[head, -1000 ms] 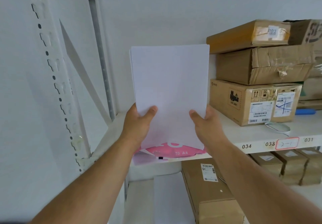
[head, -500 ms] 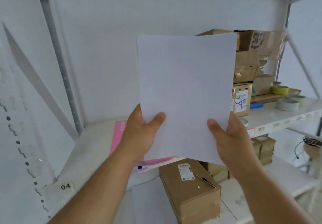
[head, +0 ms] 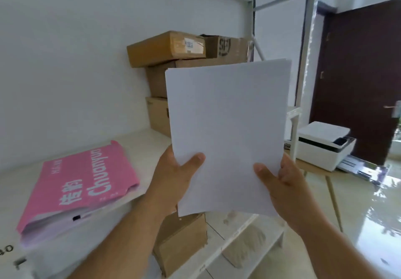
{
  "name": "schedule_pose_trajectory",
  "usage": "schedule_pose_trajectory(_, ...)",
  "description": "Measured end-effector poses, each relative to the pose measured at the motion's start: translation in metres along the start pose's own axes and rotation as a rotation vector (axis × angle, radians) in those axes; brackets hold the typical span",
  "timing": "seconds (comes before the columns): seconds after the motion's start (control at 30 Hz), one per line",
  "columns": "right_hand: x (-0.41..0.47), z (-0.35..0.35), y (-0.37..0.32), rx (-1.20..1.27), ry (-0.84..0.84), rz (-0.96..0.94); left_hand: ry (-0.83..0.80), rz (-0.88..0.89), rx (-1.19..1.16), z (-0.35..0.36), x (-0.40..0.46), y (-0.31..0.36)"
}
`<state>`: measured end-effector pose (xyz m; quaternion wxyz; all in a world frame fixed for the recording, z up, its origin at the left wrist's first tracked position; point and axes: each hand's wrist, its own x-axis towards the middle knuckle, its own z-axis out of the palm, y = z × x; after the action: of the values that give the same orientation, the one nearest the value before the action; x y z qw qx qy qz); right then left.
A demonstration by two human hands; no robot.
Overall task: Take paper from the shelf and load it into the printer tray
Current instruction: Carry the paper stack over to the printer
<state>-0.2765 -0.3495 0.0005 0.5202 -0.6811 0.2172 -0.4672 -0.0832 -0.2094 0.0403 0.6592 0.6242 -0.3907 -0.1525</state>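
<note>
A thin stack of plain white paper sheets [head: 227,135] is held upright in mid-air, clear of the white metal shelf [head: 141,139], so the pick-up part of the task is judged done; carrying and loading are left. The stack is gripped at its lower left edge by the left hand [head: 173,178], thumb laid across the front face, fingers hidden behind. The lower right edge is gripped by the right hand [head: 286,189], thumb on the front, curled fingers seen at the sheet's side. Both grips are closed on the paper, none slack. The opened pink paper ream wrapper with white lettering [head: 80,185] is left lying on the shelf at near left, more sheets showing beneath it. Brown cardboard boxes [head: 167,48] are stacked at the far side of the shelf, partly behind the paper. The white desktop printer [head: 325,144] is seen at far right on a small light wooden desk [head: 312,165], well apart from the stack; its tray is not clearly made out, open or not cannot be told.
</note>
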Motion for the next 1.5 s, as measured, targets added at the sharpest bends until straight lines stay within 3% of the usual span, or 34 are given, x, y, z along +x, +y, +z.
schedule_pose_trajectory(0.47, -0.049, -0.249, 0.063, -0.099, 0.289, 0.210, -0.169, -0.139, -0.005, 0.275, -0.048, -0.038)
schedule_pose_trajectory(0.73, -0.080, -0.385, 0.088, -0.107, 0.508, 0.296, -0.311, -0.097, 0.011, 0.426, -0.079, -0.041)
schedule_pose_trajectory(1.07, -0.094, -0.494, 0.115, -0.140, 0.723, 0.365, -0.513, -0.106, -0.012, 0.565, -0.074, -0.063)
schedule_pose_trajectory(1.5, -0.027, -0.599, 0.157, -0.199, 0.874, 0.422, -0.669, -0.208, -0.151, 0.710, -0.007, -0.098)
